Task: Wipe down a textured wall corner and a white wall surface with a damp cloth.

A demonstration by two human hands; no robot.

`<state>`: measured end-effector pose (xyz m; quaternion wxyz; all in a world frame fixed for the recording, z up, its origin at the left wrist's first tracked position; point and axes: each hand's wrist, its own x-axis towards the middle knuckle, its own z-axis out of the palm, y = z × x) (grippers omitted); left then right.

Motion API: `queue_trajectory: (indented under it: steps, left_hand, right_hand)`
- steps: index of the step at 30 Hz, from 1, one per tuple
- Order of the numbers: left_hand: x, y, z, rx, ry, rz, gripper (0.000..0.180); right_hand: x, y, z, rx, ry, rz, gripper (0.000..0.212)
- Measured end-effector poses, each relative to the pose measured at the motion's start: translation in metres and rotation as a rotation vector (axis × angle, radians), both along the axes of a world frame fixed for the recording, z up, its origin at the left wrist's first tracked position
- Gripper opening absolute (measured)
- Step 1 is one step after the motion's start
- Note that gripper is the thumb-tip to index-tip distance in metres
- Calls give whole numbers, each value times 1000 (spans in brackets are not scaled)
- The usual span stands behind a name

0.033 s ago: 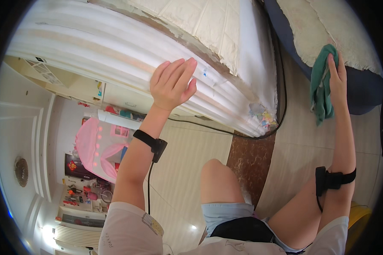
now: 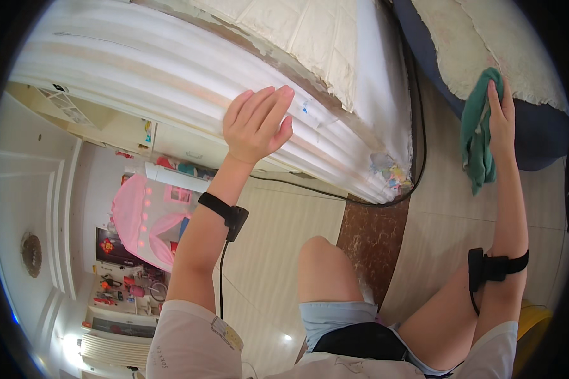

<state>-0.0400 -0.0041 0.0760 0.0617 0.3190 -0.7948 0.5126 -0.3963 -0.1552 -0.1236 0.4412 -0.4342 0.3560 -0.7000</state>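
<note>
My right hand (image 2: 502, 123) grips a green cloth (image 2: 473, 136), which hangs folded from the fingers beside a dark blue sofa (image 2: 540, 139) with a cream cover (image 2: 474, 38). Stretched out over a white ribbed moulding (image 2: 158, 69), my left hand (image 2: 256, 129) is open and holds nothing. Whether its palm touches the moulding I cannot tell. Each forearm carries a black strap with a small black box, the left one (image 2: 236, 222) trailing a cable.
A black cable (image 2: 417, 170) loops round the moulding's worn base onto the tiled floor (image 2: 278, 218). A brown marbled strip (image 2: 373, 234) crosses the floor. Beyond my left arm stand a pink play tent (image 2: 136, 215) and cluttered shelves. A yellow rounded object (image 2: 534, 328) is near my right elbow.
The green cloth's hanging end has swung slightly lower. Both arms stay nearly where they were.
</note>
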Motion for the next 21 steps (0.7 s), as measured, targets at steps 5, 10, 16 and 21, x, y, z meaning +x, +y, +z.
queue_trajectory:
  steps: [5,10,16,21]
  left_hand:
    - [2,-2,0,-6,8,-7,37]
    - [7,0,0,-22,31,-14,37]
    - [0,1,3,22,71,-24,34]
    - [-4,0,1,-15,118,-40,31]
  right_hand:
    - [6,4,24,132,-83,-74,36]
    - [28,0,69,-17,-35,-81,30]
    - [52,-8,61,-267,246,-175,24]
    - [69,0,68,-272,255,-134,20]
